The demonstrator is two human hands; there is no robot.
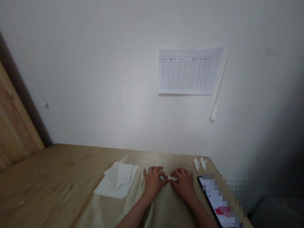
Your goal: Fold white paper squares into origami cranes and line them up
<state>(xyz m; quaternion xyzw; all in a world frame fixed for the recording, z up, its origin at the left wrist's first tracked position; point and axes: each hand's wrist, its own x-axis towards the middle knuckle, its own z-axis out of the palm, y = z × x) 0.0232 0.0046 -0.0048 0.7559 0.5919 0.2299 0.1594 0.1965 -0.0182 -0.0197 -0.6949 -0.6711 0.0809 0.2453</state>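
A small piece of folded white paper (173,178) is pinched between both hands above the cloth-covered table. My left hand (155,180) holds its left end with thumb and forefinger, the other fingers spread. My right hand (184,182) grips the right side in the same way, fingers curled. The fingertips hide part of the paper. To the right, near the table's back corner, lie two small folded paper shapes (199,163) with pointed ends. Left of my hands rests a stack of white paper sheets (116,182), some lined, with a folded triangular piece on top.
A lit phone or tablet (215,202), partly pixelated, lies at the table's right edge. The tan cloth on the table (59,177) has wrinkles. A printed chart (185,71) hangs on the white wall behind. A wooden panel (16,126) stands at the far left.
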